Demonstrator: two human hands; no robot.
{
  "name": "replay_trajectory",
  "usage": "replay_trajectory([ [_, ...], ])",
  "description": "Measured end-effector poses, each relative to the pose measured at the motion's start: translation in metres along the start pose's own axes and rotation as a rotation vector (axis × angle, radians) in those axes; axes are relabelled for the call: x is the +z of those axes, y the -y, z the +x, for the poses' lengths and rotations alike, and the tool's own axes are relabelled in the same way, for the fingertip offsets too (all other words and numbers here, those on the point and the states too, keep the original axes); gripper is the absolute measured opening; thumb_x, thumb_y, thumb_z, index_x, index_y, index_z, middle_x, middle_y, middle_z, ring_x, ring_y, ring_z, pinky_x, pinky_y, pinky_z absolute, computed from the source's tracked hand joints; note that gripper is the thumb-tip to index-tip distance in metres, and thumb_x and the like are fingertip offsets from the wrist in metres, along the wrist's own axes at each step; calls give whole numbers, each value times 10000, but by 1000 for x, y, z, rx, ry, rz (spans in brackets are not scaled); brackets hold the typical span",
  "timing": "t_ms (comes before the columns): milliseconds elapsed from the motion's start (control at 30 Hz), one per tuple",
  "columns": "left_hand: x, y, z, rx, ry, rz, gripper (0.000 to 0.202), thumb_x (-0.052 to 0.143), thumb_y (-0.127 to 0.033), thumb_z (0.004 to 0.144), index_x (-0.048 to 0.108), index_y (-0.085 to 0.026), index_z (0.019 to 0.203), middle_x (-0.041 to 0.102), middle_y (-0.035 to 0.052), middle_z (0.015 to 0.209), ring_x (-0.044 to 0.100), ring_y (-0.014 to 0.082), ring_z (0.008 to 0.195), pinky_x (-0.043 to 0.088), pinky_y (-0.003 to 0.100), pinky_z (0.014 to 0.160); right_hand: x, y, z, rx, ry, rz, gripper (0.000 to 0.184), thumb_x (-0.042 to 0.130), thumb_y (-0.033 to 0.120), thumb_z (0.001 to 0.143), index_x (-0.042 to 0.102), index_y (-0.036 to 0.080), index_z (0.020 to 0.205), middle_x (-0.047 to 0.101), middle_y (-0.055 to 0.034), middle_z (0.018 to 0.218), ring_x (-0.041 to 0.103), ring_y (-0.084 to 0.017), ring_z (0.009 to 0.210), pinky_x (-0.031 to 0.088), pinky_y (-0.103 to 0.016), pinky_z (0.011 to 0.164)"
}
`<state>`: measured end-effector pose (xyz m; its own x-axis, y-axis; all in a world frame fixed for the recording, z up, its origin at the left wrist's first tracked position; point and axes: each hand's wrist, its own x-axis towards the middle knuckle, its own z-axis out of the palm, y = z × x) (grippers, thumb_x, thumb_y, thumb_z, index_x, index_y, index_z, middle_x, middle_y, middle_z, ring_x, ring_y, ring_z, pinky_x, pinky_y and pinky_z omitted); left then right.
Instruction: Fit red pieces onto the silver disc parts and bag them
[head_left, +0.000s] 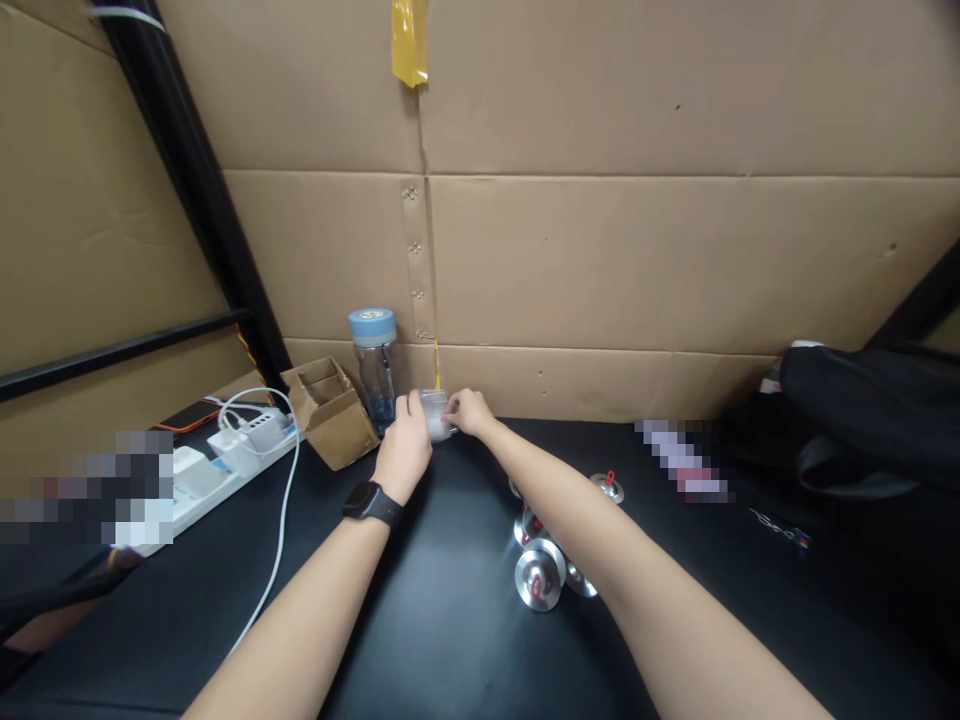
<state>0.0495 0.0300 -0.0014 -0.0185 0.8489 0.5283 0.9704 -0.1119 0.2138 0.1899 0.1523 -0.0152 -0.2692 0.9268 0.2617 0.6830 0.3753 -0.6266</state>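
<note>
The left hand [405,455] and right hand [470,412] are reaching forward on extended arms, fingers curling closed, pinching either side of a small translucent packet [434,412] just right of the blue-capped bottle [374,368]. Metal discs [538,575] are lying right of that bottle, nearer the wearer.

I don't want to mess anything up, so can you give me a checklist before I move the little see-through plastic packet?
1. Left hand and right hand both on the small see-through plastic packet: ok.
2. Packet open or sealed: cannot tell, fingers cover part of it.
3. Clear bottle with a round blue lid upright and lidded: ok.
4. Thin white cable clear of both hands: ok.
5. All round silver metal discs with red loops in full view: not ok, the bare right forearm covers some.
6. Brown cardboard box open on top: ok.
</note>
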Motion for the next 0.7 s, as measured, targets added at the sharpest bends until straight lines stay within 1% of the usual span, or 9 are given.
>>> replay_trajectory([
  [67, -5, -3, -1, 61, 41, 115, 407, 421, -84, 917, 508, -97, 1314, 597, 189, 1185, 691, 301, 996, 578, 384, 800, 3, 0, 0, 4, -16, -25, 160, 860, 171, 679, 701, 190, 675, 748, -38, 746, 692, -176, 749, 508, -250, 743],
  [133, -3, -1, 0, 186, 124, 146, 296, 431, -107, 932, 603, -112, 1173, 629, 169, 1118, 661, 302, 1055, 554, 390, 882, 6, 3, -1, 8, -36, -44, 198, 880, 194, 661, 687, 185, 705, 745, -39, 768, 683, -171, 755, 500, -243, 732],
  [233, 8, 8, 4, 292, 208, 126, 278, 439, -156, 967, 640, -131, 1157, 663, 152, 1140, 646, 276, 1090, 508, 384, 981, 6, 8, -3, 18, -61, -60, 260, 877, 193, 662, 671, 181, 820, 738, -30, 791, 664, -151, 726, 487, -227, 696],
  [367, 22, 15, 6, 282, 238, 114, 347, 402, -257, 1025, 620, -134, 1264, 670, 158, 1228, 641, 268, 1119, 491, 377, 988, -2, 13, -10, 31, -82, -81, 355, 847, 180, 696, 637, 188, 984, 733, -28, 811, 650, -144, 684, 475, -227, 660],
  [467, 28, 17, 5, 259, 250, 114, 385, 393, -304, 1035, 596, -134, 1315, 662, 165, 1259, 637, 279, 1126, 487, 390, 973, -11, 14, -18, 6, -84, -107, 255, 818, 240, 745, 653, 185, 932, 741, -79, 853, 676, -191, 738, 480, -271, 678],
  [533, 29, 18, 5, 243, 253, 115, 398, 393, -325, 1034, 593, -130, 1318, 658, 172, 1264, 633, 292, 1128, 486, 405, 962, -16, 15, -23, -68, -33, -108, 152, 793, 266, 774, 674, 181, 815, 746, -84, 827, 694, -208, 769, 490, -283, 712],
  [600, 30, 18, 6, 232, 259, 112, 396, 389, -339, 1035, 613, -128, 1284, 659, 176, 1256, 634, 300, 1122, 486, 417, 949, -19, 17, -27, -178, 48, -88, 83, 759, 248, 807, 708, 186, 786, 761, -59, 815, 714, -196, 797, 505, -268, 765],
  [633, 30, 18, 6, 229, 263, 109, 392, 386, -344, 1036, 626, -132, 1264, 659, 175, 1252, 636, 300, 1118, 487, 420, 944, -19, 18, -28, -232, 81, -74, 31, 727, 222, 832, 736, 193, 841, 777, -47, 854, 725, -186, 832, 512, -257, 803],
  [700, 30, 18, 6, 229, 272, 104, 391, 378, -354, 1039, 645, -148, 1237, 660, 168, 1251, 639, 298, 1115, 486, 426, 939, -18, 21, -27, -313, 121, -50, 200, 640, 146, 878, 758, 211, 1025, 794, -38, 1020, 734, -176, 967, 515, -250, 904],
])
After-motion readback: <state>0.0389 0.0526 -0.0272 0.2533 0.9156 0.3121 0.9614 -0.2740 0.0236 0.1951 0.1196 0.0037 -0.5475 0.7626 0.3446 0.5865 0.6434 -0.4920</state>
